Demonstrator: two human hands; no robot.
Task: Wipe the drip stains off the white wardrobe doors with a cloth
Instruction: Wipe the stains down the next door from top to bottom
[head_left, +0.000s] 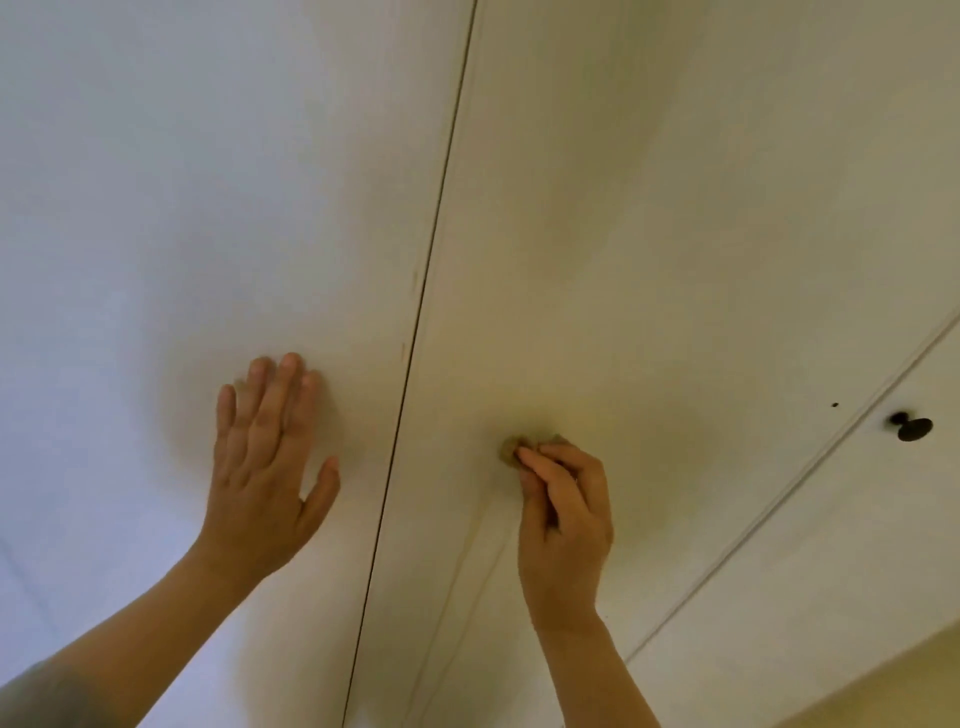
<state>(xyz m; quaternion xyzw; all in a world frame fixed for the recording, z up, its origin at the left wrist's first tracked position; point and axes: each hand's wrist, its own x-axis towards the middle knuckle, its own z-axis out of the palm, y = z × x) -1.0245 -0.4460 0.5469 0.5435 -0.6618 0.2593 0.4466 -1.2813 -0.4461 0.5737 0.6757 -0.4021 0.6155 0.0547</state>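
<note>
Two white wardrobe doors fill the view, the left door (182, 208) and the right door (649, 234), split by a thin dark gap (436, 234). My left hand (270, 467) lies flat on the left door, fingers straight and pointing up. My right hand (563, 519) pinches a small bunched tan cloth (511, 449) and holds it against the right door. Most of the cloth is hidden under the fingers. Faint brownish marks (414, 280) sit along the left door's edge by the gap. Thin drip lines (483, 551) run down below the cloth.
A dark round knob (911, 427) sits on another white panel at the right, beyond a diagonal seam (779, 504). A small dark speck (835, 404) lies left of the knob. A yellowish surface (893, 691) shows at the bottom right corner.
</note>
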